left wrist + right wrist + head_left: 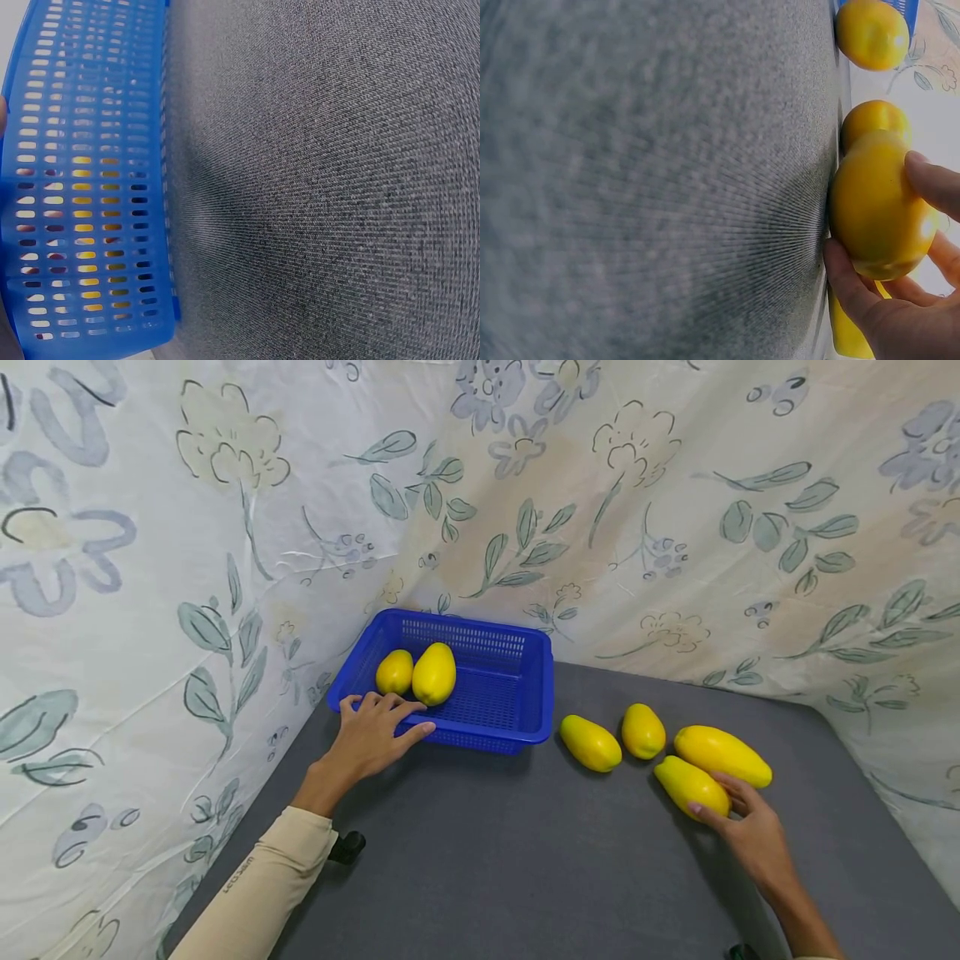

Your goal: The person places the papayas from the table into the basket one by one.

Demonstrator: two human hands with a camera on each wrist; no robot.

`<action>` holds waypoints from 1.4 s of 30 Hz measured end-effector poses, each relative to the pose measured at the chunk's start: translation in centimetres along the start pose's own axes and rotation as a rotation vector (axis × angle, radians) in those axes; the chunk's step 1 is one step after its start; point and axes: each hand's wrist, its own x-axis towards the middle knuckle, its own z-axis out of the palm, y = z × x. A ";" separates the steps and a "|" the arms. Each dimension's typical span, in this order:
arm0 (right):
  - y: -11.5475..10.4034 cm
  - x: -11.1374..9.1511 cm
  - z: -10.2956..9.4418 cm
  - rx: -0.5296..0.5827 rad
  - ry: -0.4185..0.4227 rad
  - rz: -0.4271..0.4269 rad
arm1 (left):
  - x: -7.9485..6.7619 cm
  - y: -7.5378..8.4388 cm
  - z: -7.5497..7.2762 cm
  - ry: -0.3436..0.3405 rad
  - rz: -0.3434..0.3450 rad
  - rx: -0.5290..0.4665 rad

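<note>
My right hand [753,835] grips a yellow papaya [686,785] at its near end, thumb on one side and fingers on the other. In the right wrist view that papaya [881,202] sits low against the table, between thumb and fingers. My left hand [367,735] holds the front-left rim of a blue plastic basket [491,735], its fingers bent over the edge. Inside the basket, near that hand, lie two yellow fruits, a smaller one [394,673] and a larger one [434,674]. The left wrist view shows mostly the basket's slotted wall [82,195].
Beside the held papaya lies a longer yellow papaya [723,755]. Two more yellow fruits, one [591,743] near the basket and one [642,732] farther right, rest on the dark grey table [525,860]. Flower-printed cloth [637,543] hangs behind and to the left.
</note>
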 end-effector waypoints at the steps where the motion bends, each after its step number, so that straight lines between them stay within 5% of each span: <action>1: 0.0 0.0 0.0 0.001 0.000 0.002 | 0.0 0.0 0.0 0.002 0.001 0.001; 26: -2.0 -1.3 0.2 0.040 0.051 -0.077 | 0.0 -0.5 0.3 0.010 0.013 -0.003; 42: -6.5 -2.8 2.0 0.117 0.050 -0.225 | -0.1 -1.0 0.1 0.011 0.027 -0.001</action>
